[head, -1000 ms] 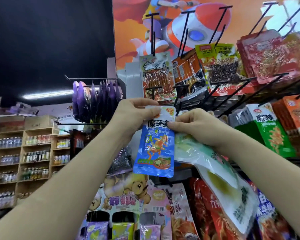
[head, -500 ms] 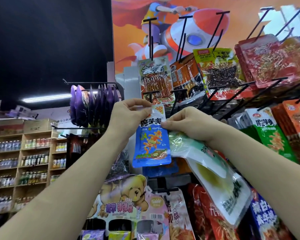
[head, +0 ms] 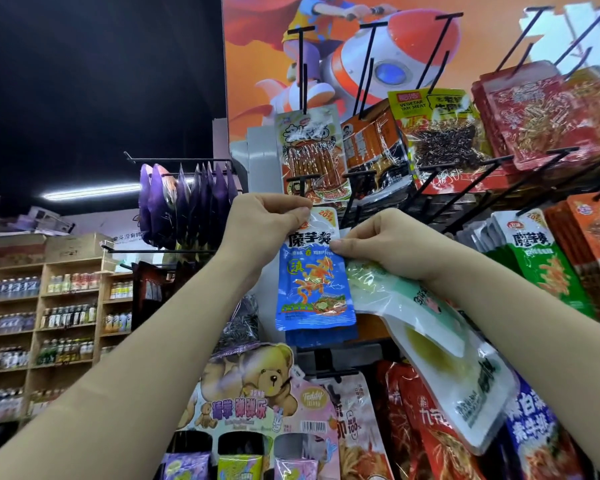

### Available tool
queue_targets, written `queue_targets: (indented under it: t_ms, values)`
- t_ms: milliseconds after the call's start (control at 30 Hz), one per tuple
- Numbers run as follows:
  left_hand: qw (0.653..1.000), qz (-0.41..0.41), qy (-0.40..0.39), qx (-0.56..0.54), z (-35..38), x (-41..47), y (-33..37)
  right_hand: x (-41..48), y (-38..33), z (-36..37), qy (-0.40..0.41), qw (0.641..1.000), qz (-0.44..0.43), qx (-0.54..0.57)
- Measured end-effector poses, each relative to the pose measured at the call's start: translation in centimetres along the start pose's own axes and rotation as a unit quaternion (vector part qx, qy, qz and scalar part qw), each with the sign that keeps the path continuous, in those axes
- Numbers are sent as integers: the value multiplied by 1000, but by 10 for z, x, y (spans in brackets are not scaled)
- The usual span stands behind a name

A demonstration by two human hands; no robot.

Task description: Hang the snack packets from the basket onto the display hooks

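Both hands, left hand [head: 260,223] and right hand [head: 378,244], pinch the blue konjac packet [head: 314,282] at its hook [head: 303,183]; the white-green pouch [head: 440,358] waits, unhung.

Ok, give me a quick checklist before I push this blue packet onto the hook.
1. Left hand pinching the blue packet at its top: ok.
2. Right hand steadying its right edge: ok.
3. Packet hole lined up with the hook: cannot tell, fingers cover it.
4. Blue packets already hanging behind: ok, matching.
5. White pouch secure in the right hand: cannot tell; it dangles.
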State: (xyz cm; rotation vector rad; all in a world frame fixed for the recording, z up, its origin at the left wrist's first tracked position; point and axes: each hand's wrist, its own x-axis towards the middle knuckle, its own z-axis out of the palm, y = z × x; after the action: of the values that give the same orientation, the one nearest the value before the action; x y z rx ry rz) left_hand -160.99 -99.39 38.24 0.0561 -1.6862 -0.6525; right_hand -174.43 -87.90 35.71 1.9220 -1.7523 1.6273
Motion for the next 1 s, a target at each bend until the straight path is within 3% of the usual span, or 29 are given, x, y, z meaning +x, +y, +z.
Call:
queue_targets:
  t_ms: [167, 300, 467, 667, 767, 900, 1000]
  values:
    - [997, -42, -4, -61, -2, 3, 0, 3, -11, -3, 21, 999, -17, -46]
    - [997, 28, -19, 62, -5, 7, 1, 5, -13, -7, 19, 997, -13, -72]
    - [992, 9, -35, 123, -14, 10, -2, 7, -4, 0, 27, 997, -2, -72]
    - [929, 128, -12, 346, -10, -3, -23, -9, 4, 10, 66, 994, -25, -86]
    - [915, 128, -8, 383, -7, -11, -36, -27, 12, -3, 113, 988, -35, -103]
    - [897, 145, 8, 417, 3, -20, -56, -45, 28, -15, 204, 976, -63, -43]
    - [891, 132, 37, 432, 17, -25, -64, -50, 40, -10, 262, 957, -97, -73]
